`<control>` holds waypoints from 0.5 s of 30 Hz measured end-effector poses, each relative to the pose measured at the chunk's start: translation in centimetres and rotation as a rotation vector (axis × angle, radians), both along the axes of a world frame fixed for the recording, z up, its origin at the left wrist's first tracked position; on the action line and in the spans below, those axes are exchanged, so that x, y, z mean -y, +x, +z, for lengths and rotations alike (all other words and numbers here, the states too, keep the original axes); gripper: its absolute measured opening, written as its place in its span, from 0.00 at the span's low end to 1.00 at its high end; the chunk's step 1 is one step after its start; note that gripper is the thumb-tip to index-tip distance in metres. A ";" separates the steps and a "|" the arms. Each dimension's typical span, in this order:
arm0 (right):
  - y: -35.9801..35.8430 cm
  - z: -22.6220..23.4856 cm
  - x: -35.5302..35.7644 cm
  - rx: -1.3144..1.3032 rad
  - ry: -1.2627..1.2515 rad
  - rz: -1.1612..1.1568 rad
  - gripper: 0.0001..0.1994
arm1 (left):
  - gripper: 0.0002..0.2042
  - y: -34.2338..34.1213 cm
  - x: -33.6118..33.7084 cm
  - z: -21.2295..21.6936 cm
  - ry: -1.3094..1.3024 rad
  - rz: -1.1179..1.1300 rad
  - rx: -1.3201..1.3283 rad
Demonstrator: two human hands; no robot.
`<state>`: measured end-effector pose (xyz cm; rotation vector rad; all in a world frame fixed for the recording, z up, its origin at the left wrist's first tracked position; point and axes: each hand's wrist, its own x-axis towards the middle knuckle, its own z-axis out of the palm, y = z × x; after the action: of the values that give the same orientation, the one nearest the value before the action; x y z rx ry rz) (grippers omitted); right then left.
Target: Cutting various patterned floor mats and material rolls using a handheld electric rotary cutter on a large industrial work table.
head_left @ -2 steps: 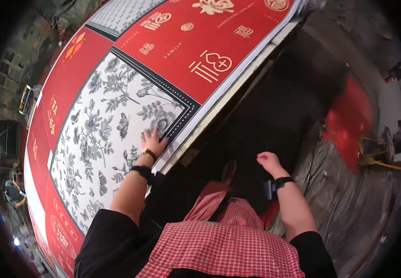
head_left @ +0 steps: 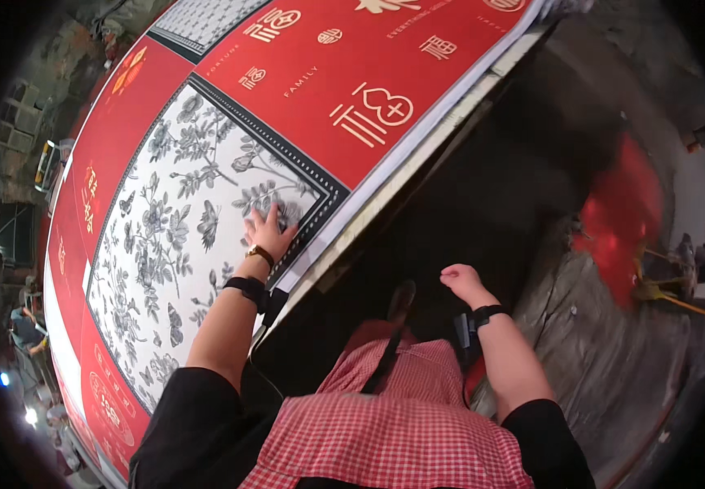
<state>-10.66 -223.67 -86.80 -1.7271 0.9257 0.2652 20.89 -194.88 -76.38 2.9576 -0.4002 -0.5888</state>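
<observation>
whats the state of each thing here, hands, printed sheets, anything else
left hand: open, flat, fingers spread on the floral sheet
right hand: loosely curled, holding nothing, off the table
floral sheet: lying flat, black and white, on top of the stack
red printed sheet: lying flat, unfolded
sheet stack: edges aligned, on the table
</observation>
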 end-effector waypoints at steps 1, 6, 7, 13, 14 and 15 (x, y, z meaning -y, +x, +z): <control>2.2 -1.7 0.0 -0.034 0.005 0.080 0.12 | 0.41 1.0 1.6 0.1 0.000 0.028 -0.039; 11.5 -13.6 3.9 -0.045 -0.426 0.808 0.16 | 0.62 0.2 10.4 1.6 0.263 0.032 -0.254; 16.2 -13.2 4.5 0.006 -0.427 0.851 0.16 | 0.63 0.2 10.5 1.6 0.302 0.041 -0.287; 25.8 -9.0 2.0 0.216 0.136 0.789 0.16 | 0.66 0.6 9.4 1.9 0.300 0.056 -0.339; 24.5 -9.1 2.1 0.230 0.233 0.766 0.16 | 0.66 0.6 9.1 1.7 0.270 0.058 -0.322; 24.0 -9.1 2.6 0.232 0.324 0.735 0.15 | 0.66 0.6 8.9 1.4 0.263 0.042 -0.303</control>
<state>13.29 -226.26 -95.91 -1.6837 0.0398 0.6390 21.53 -203.78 -75.00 3.0324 -0.2471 -1.1444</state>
